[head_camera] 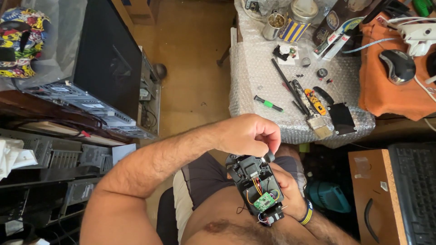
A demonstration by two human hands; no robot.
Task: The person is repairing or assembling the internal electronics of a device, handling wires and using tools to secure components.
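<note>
The opened black device [256, 188] was over the person's lap, close to the body, well apart from the surface [254, 68] covered with bubble wrap. Its inside was showing: a small green circuit board [265, 201] in the lower part, thin orange, red and yellow wires [255, 187] running up to the black plastic frame, and a black wheel-like part [269, 157] at its upper right corner.

The right hand [290, 193] lay under the device and carried it from below, with the fingers curled around its far side; a blue and yellow wristband [307, 214] sat on that wrist. The left hand [250, 134] came from above, its fingers [268, 146] closed in a pinch at the upper edge, just beside the wheel-like part; what they pinched I could not tell.

On the surface stood a metal can with blue and yellow stripes [297, 20] and, beside it, a smaller tin cup [274, 25]. To the right lay a long flat package in white, red and green [335, 38]. A green-handled screwdriver [268, 104] and a paintbrush [313, 120] lay nearer the front edge.
</note>
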